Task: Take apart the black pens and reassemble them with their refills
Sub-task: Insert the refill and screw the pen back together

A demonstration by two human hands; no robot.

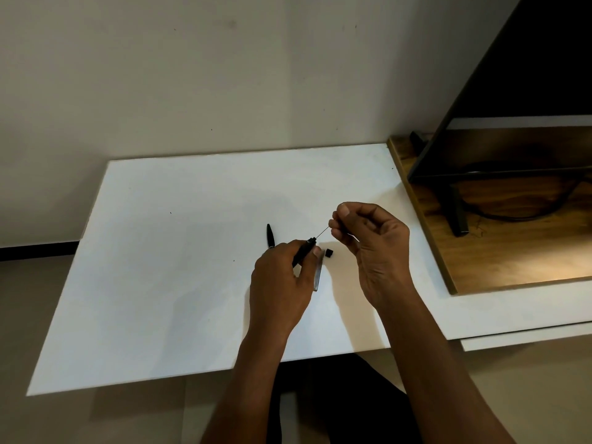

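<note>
Left hand is closed around a black pen barrel, held just above the white board, open end pointing up and right. Right hand pinches the far end of a thin refill between thumb and fingertips. The refill spans the gap between the hands; its lower end meets the mouth of the barrel. Whether it is going in or coming out cannot be told from one view.

Loose parts on the board: a small black cap piece just right of the left hand; a clear tube-like part lying beside the left fingers, partly hidden; a second black pen lying to the left, apparently whole, its lower end behind the left hand.

Judgement: one pen is open and mid-step at the refill stage; the second looks untouched, so the task is probably less than half done.

Next move, if inserting: keep the refill in line with the barrel's axis and feed gently, since so thin a rod would likely bend under side load. Then fit the small black piece. If withdrawing: pull straight and set the refill down away from the board's edge.

Writing and brands: none readable on pens, board, or the dark screen standing on the wooden surface at right. The pen surfaces are too small and dark to check.
</note>
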